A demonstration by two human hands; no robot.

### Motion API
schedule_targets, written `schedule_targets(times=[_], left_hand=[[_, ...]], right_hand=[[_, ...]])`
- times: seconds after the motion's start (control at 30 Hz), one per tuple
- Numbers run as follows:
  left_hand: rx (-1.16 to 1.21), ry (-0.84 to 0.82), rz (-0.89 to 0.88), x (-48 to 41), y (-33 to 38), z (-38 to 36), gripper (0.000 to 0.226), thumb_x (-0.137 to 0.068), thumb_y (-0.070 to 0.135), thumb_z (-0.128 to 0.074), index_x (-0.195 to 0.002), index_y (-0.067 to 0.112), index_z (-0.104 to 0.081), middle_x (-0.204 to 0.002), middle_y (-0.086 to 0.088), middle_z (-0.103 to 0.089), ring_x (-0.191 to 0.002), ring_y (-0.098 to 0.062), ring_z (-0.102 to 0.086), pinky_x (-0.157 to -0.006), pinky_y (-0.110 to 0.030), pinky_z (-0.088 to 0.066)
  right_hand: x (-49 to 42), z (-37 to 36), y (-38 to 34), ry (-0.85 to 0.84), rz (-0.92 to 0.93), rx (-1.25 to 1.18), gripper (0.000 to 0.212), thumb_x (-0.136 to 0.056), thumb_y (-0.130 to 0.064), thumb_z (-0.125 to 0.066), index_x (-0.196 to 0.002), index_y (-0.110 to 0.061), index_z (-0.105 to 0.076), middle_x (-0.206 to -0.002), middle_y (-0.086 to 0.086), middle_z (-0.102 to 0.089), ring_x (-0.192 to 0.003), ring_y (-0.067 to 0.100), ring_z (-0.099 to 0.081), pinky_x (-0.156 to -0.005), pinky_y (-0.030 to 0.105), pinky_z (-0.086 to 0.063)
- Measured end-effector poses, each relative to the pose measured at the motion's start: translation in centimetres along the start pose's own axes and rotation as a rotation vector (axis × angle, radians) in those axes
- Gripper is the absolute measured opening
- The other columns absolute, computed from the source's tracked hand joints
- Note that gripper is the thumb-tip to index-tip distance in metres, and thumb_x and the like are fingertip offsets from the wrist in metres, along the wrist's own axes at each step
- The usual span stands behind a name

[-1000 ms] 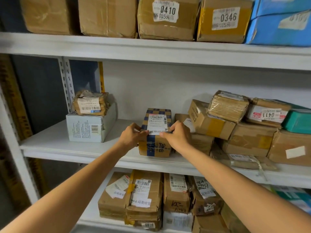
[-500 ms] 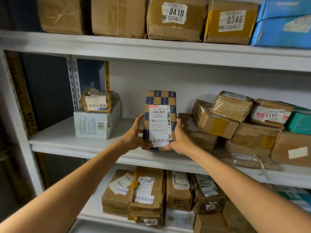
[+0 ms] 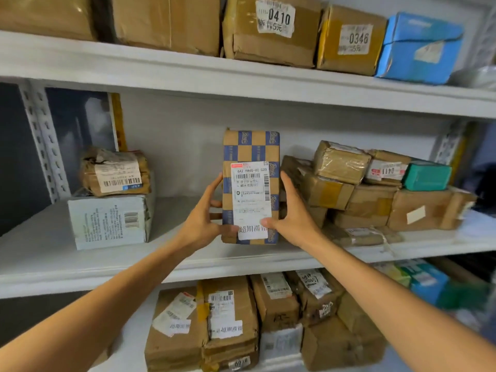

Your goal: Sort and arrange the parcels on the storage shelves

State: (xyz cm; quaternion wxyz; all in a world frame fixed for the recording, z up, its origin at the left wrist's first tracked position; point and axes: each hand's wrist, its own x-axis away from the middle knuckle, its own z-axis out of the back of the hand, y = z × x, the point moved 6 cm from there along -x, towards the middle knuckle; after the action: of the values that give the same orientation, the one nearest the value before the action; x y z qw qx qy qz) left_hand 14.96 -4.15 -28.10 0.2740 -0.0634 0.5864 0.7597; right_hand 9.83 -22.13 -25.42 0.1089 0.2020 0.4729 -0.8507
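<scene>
step: setting checkered parcel (image 3: 251,157) upright | left hand (image 3: 200,221), right hand (image 3: 294,213) grip its sides | next, likely: steady release, clear of stack (image 3: 349,189) just right of right hand

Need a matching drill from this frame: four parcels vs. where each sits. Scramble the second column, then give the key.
1. blue-and-tan checkered cardboard parcel
2. teal rectangular box
3. bright blue cardboard box
4. white printed carton

A. on the top shelf
B. under a taped brown parcel, left on the middle shelf
C. upright, gripped by left hand and right hand
D. atop a large brown box, middle shelf right

Pairs: 1-C, 2-D, 3-A, 4-B.
</scene>
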Motion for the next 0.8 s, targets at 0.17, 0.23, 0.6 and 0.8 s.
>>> schedule_targets(times=[0.17, 0.23, 0.6, 0.8], left_hand=[[0.0, -0.008, -0.092, -0.9, 1.0, -1.5, 0.098, -0.074, 0.001, -0.078, -0.129, 0.06, -0.023, -0.114, 0.006, -0.056, -0.11, -0.016, -0.056, -0.079, -0.027, -0.055], [-0.019, -0.014, -0.114, -0.8, 1.2, -2.0, 0.095, -0.074, 0.005, -0.079, -0.129, 0.058, -0.022, -0.113, 0.009, -0.056, -0.108, -0.014, -0.057, -0.076, -0.024, -0.054], [0.036, -0.103, -0.189, 0.0, 3.7, -8.2, 0.101, -0.072, 0.016, -0.082, -0.145, 0.048, -0.019, -0.115, 0.017, -0.056, -0.108, -0.004, -0.057, -0.078, -0.02, -0.054], [0.17, -0.322, -0.241, -0.8, 6.8, -20.1, 0.106, -0.07, 0.009, -0.083, -0.15, 0.039, -0.021, -0.11, 0.006, -0.064, -0.103, 0.0, -0.062, -0.084, -0.026, -0.056]], right_hand=[[1.6, 2.1, 1.1, 0.067, -0.04, 0.048, 0.114, -0.076, -0.003, -0.078, -0.153, -0.035, 0.0, -0.158, -0.01, -0.019, -0.145, 0.011, -0.02, -0.114, 0.053, -0.03], [2.0, 2.5, 1.1, 0.076, -0.025, 0.043, 0.115, -0.076, -0.003, -0.078, -0.153, -0.036, 0.002, -0.16, -0.011, -0.015, -0.148, 0.014, -0.01, -0.116, 0.055, -0.023], [5.6, 8.6, 2.7, 0.21, -0.067, 0.053, 0.116, -0.072, 0.003, -0.078, -0.151, -0.046, -0.008, -0.154, -0.014, -0.03, -0.139, 0.012, -0.035, -0.102, 0.054, -0.045], [12.7, 18.5, 4.2, 0.371, -0.168, 0.209, 0.11, -0.074, 0.002, -0.078, -0.15, -0.044, -0.014, -0.146, -0.021, -0.035, -0.132, 0.009, -0.039, -0.102, 0.034, -0.043]])
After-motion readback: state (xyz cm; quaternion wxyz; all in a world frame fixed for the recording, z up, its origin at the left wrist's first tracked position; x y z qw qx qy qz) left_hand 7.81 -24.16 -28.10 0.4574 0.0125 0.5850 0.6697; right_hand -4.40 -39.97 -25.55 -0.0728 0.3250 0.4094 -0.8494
